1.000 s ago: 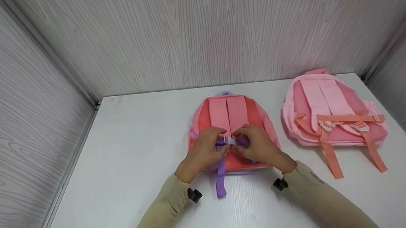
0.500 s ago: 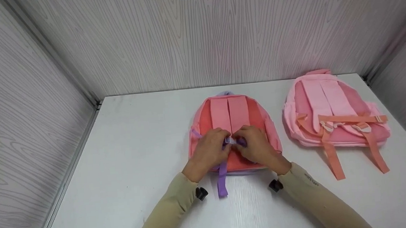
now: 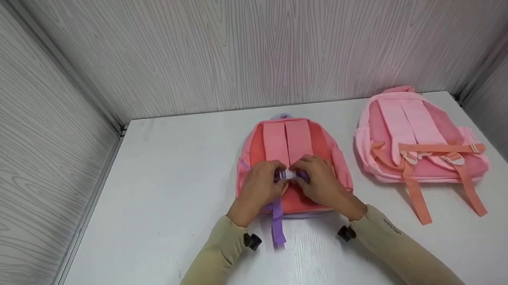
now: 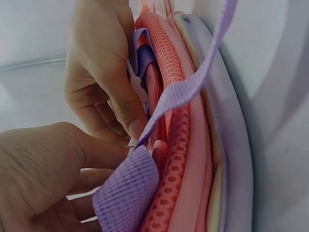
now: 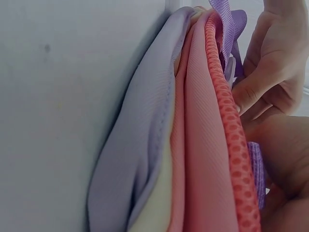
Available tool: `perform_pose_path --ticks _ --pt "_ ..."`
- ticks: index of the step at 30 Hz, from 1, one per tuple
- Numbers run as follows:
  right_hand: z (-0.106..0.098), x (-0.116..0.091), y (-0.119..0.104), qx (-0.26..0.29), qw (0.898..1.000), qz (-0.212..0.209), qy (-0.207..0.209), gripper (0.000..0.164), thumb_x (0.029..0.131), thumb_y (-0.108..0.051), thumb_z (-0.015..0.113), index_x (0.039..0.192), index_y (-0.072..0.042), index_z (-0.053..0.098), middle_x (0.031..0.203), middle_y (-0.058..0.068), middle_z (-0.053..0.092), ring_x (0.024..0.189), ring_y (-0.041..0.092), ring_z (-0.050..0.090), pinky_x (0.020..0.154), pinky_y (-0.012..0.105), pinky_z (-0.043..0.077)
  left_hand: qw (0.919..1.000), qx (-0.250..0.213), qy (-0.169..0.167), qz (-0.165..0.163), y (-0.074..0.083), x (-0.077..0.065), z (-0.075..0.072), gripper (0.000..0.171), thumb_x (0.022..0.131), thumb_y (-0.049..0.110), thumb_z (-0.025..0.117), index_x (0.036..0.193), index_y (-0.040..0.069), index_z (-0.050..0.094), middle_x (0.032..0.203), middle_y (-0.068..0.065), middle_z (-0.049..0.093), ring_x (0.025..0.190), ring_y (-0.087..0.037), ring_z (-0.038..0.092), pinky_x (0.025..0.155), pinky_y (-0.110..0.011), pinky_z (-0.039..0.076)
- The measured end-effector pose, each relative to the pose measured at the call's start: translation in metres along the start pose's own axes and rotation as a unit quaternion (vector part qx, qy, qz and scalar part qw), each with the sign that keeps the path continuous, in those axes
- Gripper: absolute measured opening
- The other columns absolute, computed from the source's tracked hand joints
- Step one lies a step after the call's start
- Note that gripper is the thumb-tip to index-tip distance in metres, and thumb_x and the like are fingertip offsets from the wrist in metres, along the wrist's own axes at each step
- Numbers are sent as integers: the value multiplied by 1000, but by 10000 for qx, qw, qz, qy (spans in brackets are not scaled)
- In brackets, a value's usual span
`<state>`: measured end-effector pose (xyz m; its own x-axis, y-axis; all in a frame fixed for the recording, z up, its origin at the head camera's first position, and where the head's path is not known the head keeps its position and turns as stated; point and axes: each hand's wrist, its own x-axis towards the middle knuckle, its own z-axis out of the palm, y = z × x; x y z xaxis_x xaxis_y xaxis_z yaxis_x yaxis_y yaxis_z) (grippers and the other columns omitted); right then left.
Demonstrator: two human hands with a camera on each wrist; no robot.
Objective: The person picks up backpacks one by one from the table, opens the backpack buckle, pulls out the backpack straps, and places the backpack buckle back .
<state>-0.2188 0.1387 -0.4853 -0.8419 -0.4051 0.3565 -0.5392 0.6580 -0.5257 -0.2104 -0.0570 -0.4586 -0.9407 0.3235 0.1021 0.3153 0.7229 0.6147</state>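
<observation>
A coral-pink backpack (image 3: 298, 132) lies with its shoulder straps up in the middle of the head view. Over its lower back, a pale buckle (image 3: 289, 174) on purple webbing sits between both hands. My left hand (image 3: 257, 189) pinches the buckle's left end between thumb and fingers, and my right hand (image 3: 322, 183) pinches its right end. Fingertips cover much of both ends. A loose purple strap (image 3: 277, 225) hangs from under the left hand onto the table. Close up in the left wrist view, purple webbing (image 4: 128, 188) passes beside the left thumb.
A second, lighter pink backpack (image 3: 407, 127) lies to the right, with orange straps (image 3: 418, 202) trailing toward the front. Both rest on a white table (image 3: 171, 175). Wood-grained panels (image 3: 247, 44) rise behind and at the sides.
My left hand has shifted slightly right and the right hand slightly left, so they sit closer around the buckle. The backpacks stay in place apart from a slight view shift.
</observation>
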Motion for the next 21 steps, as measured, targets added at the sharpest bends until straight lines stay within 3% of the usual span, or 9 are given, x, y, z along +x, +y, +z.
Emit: perform_pose_path --ticks 13,21 --pt "2 -3 4 249 9988 -322 260 17 97 -6 78 114 -6 78 109 11 69 103 31 64 96 53 50 9990 -421 119 -33 -8 -2 1 28 97 18 80 123 10 76 107 -3 75 93 -17 67 92 -34 60" --pt "6 -2 5 79 9963 -717 469 16 96 -2 77 113 0 78 107 14 68 100 33 65 91 51 54 9982 -502 175 277 -14 -2 1 25 97 16 80 121 9 78 108 -5 78 93 -18 69 91 -35 61"
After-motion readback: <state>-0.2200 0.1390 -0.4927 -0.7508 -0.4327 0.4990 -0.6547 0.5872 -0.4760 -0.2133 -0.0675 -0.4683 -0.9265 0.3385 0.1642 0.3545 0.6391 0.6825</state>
